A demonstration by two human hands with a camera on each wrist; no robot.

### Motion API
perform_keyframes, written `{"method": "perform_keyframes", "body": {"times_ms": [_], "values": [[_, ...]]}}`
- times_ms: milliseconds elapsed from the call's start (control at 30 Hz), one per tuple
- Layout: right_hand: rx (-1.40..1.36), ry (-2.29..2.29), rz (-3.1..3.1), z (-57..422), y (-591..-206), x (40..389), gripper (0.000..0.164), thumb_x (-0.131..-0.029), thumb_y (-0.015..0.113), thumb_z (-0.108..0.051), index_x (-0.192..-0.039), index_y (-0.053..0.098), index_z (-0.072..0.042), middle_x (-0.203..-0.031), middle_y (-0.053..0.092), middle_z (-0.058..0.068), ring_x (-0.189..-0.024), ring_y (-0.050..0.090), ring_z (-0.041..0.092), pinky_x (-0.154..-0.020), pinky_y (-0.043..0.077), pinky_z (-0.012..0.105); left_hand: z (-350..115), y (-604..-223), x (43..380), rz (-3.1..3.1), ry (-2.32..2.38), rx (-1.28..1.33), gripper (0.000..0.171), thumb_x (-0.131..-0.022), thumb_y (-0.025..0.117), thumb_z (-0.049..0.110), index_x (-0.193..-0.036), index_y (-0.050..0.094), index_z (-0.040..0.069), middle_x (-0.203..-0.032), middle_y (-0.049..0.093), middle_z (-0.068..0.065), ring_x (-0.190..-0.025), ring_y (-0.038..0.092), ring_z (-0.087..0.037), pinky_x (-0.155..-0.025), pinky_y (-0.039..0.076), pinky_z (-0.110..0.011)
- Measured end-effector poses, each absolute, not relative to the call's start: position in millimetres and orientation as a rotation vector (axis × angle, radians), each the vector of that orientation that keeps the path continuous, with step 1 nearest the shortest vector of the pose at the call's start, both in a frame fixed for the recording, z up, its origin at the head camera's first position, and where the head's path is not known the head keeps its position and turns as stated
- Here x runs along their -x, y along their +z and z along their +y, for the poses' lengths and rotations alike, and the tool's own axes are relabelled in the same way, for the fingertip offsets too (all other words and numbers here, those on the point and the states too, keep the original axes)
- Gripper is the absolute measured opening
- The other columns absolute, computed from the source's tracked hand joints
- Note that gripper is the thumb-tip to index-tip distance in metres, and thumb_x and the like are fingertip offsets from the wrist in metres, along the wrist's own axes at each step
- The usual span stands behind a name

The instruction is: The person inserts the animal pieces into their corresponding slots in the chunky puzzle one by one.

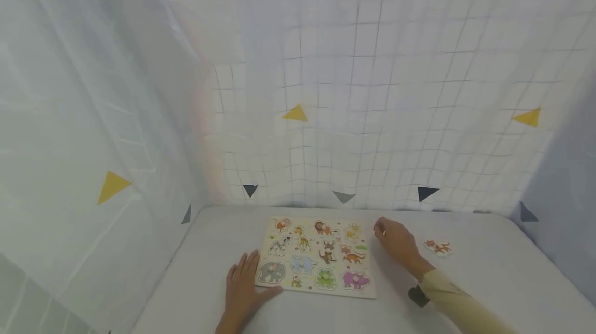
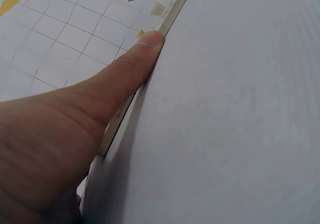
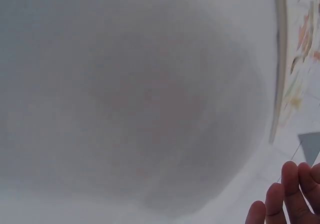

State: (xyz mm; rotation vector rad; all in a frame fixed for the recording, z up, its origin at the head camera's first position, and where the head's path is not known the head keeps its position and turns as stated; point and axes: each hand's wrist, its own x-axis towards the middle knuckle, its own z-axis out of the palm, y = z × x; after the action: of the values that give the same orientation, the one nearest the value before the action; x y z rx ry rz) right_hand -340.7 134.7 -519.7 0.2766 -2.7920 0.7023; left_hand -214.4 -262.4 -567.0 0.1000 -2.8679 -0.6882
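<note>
A wooden puzzle board [image 1: 321, 293] with animal shapes lies flat on the white table. My left hand [image 1: 243, 288] rests at its lower left corner, fingers spread along the left side. The thumb [image 2: 127, 66] presses against the board's edge in the left wrist view. Beyond the board's upper right side is my right hand [image 1: 398, 241], its fingers bent. A small pale spot shows near those fingertips; whether it is a nail or a held piece is unclear. In the right wrist view, the fingers [image 3: 292, 194] are partly cut off. A fox-like puzzle piece [image 1: 437, 247] lies right of this hand.
White sheets with a grid and coloured triangles form a wall [image 1: 326, 168] behind the table [image 1: 186, 277] and at its sides. A dark object [image 1: 419, 296] sits by the right wrist. Several animal shapes, among them a frog [image 1: 325, 279], cover the board.
</note>
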Motion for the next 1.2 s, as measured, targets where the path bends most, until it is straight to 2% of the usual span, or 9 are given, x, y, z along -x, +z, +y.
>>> {"method": "perform_keyframes", "body": {"times_ms": [167,333,433,667,767,967,1200], "values": [[-0.218,0.65,-2.794,167.4,-521.1,339.7,0.015,-0.098,0.058,-0.014,-0.099,0.068,-0.003,-0.086,0.072,0.009,-0.069,0.056,0.017,-0.058,0.044,0.028,-259.2,-562.9,213.2,-2.83,-0.701,-0.085,0.114,-0.066,0.083,0.07,-0.154,0.044,0.008,-0.162,0.045,-0.013,-0.152,0.035,-0.041,-0.125,0.022,-0.065],[-0.16,0.618,-2.779,197.0,-524.3,339.0,0.016,-0.094,0.058,-0.007,-0.1,0.067,0.004,-0.087,0.07,0.017,-0.078,0.061,0.029,-0.062,0.049,0.04,-259.8,-560.4,212.7,-2.836,-0.694,-0.09,0.113,-0.067,0.083,0.068,-0.154,0.044,0.007,-0.162,0.045,-0.013,-0.152,0.035,-0.041,-0.125,0.022,-0.065],[-0.098,0.6,-2.8,212.6,-528.6,340.2,0.022,-0.092,0.057,-0.007,-0.105,0.065,0.009,-0.091,0.069,0.023,-0.084,0.061,0.037,-0.067,0.051,0.047,-260.3,-560.3,212.4,-2.839,-0.705,-0.096,0.113,-0.067,0.084,0.067,-0.154,0.044,0.007,-0.162,0.045,-0.014,-0.152,0.035,-0.041,-0.126,0.022,-0.065],[0.091,0.594,-2.924,239.7,-536.3,342.2,0.035,-0.096,0.052,-0.013,-0.118,0.056,0.015,-0.112,0.062,0.037,-0.101,0.057,0.053,-0.075,0.052,0.057,-259.5,-562.3,212.9,-2.854,-0.72,-0.099,0.115,-0.067,0.083,0.069,-0.155,0.043,0.008,-0.163,0.044,-0.013,-0.154,0.033,-0.041,-0.126,0.02,-0.065],[0.13,0.588,-2.944,245.2,-536.4,340.6,0.037,-0.097,0.051,-0.014,-0.119,0.055,0.016,-0.116,0.06,0.039,-0.104,0.056,0.056,-0.077,0.051,0.06,-259.3,-563.3,213.3,-2.856,-0.713,-0.1,0.115,-0.067,0.083,0.071,-0.155,0.044,0.008,-0.163,0.044,-0.013,-0.154,0.034,-0.041,-0.126,0.02,-0.065],[0.21,0.544,-2.951,253.4,-531.6,335.2,0.042,-0.097,0.055,-0.02,-0.114,0.054,0.018,-0.109,0.06,0.039,-0.099,0.056,0.056,-0.074,0.05,0.059,-258.7,-562.1,212.8,-2.866,-0.717,-0.099,0.115,-0.067,0.082,0.071,-0.155,0.043,0.009,-0.164,0.043,-0.012,-0.154,0.033,-0.04,-0.127,0.02,-0.065],[0.241,0.471,-3.034,262.3,-526.7,329.3,0.05,-0.098,0.061,-0.032,-0.106,0.06,0.017,-0.098,0.065,0.036,-0.09,0.06,0.053,-0.068,0.053,0.056,-258.0,-561.3,212.2,-2.855,-0.726,-0.099,0.115,-0.067,0.083,0.07,-0.155,0.043,0.008,-0.163,0.044,-0.013,-0.154,0.033,-0.04,-0.126,0.02,-0.065]]}}
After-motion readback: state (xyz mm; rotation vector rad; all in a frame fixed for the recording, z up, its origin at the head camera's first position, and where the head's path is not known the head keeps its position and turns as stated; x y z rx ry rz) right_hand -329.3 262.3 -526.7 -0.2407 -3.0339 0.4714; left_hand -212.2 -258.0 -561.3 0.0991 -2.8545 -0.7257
